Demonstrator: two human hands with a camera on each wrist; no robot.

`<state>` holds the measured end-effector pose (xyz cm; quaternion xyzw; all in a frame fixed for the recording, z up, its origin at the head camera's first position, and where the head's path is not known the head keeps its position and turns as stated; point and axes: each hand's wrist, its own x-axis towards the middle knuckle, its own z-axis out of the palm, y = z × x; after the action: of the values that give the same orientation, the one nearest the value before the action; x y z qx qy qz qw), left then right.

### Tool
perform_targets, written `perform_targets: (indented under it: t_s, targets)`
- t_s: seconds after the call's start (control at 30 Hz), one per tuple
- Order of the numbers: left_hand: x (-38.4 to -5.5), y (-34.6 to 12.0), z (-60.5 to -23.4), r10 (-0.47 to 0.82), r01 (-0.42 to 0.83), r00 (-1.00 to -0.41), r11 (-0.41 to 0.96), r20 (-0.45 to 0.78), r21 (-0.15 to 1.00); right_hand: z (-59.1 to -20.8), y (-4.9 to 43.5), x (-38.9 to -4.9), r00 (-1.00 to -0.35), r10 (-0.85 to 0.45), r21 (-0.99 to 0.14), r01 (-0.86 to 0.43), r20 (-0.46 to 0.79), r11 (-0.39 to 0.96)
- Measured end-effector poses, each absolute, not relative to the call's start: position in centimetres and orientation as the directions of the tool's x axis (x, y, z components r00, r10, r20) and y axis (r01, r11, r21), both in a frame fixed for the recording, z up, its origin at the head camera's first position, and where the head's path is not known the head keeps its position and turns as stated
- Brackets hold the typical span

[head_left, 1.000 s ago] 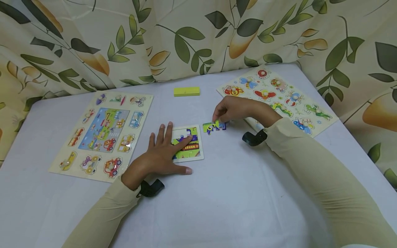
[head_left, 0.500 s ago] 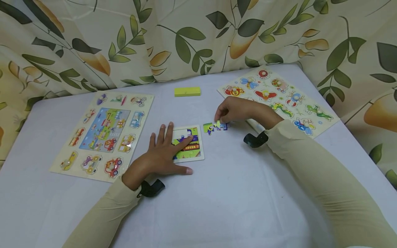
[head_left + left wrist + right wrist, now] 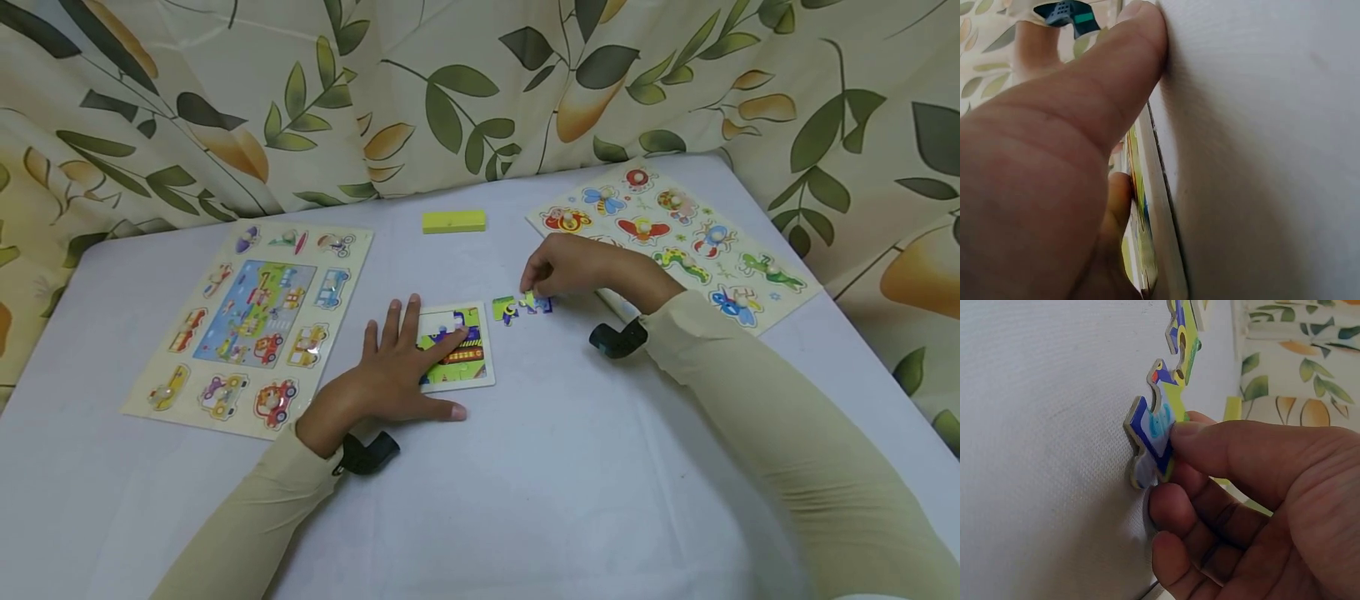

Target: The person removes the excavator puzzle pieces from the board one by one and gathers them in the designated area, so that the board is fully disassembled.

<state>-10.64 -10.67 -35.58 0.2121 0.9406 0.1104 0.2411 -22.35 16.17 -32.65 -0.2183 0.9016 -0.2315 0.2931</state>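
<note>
My left hand (image 3: 393, 375) lies with spread fingers over a small framed jigsaw puzzle (image 3: 471, 365), hiding its left part. Inside the white frame, a red, purple and green picture shows. To the right of the frame, my right hand (image 3: 572, 262) pinches a blue, white and green jigsaw piece (image 3: 1157, 425) between thumb and fingers, low over the white cloth. Beside that piece lies another jigsaw piece (image 3: 504, 311), green with yellow and blue. In the left wrist view, the thumb (image 3: 1116, 69) rests near the frame's edge (image 3: 1163, 219).
A knobbed vehicle puzzle board (image 3: 352, 250) lies at the left. At the right, partly under the right forearm, is an insect puzzle board (image 3: 652, 187). A yellow block (image 3: 453, 222) lies toward the back, before a leaf-patterned curtain (image 3: 465, 100). Both wrists wear black cameras.
The piece in my right hand has tilted slightly, and its fingers have shifted a little. My left hand has stayed in place on the framed puzzle.
</note>
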Motion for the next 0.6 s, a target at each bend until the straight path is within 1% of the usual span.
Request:
perform_targets:
  t_s: [0.13, 0.27, 0.47, 0.6]
  targets:
    - [-10.61, -10.68, -35.41, 0.467, 0.347, -0.785, 0.876, -0.406, 0.336, -32.51, 15.97, -22.27, -0.736, -0.516, -0.524, -0.257, -0.439, 0.812]
    - [-10.62, -10.63, -35.45, 0.476, 0.354, -0.784, 0.87, -0.398, 0.344, -32.18, 15.81, -22.19, -0.744, -0.519, -0.516, -0.273, -0.422, 0.812]
    - [-10.74, -10.34, -35.36, 0.495, 0.37, -0.781, 0.858, -0.38, 0.358, -31.66, 15.73, -22.28, -0.754, -0.536, -0.537, -0.293, -0.379, 0.791]
    - [-10.76, -10.23, -35.07, 0.501, 0.384, -0.782, 0.856, -0.371, 0.348, -31.68, 15.44, -22.31, -0.753, -0.558, -0.559, -0.311, -0.348, 0.769]
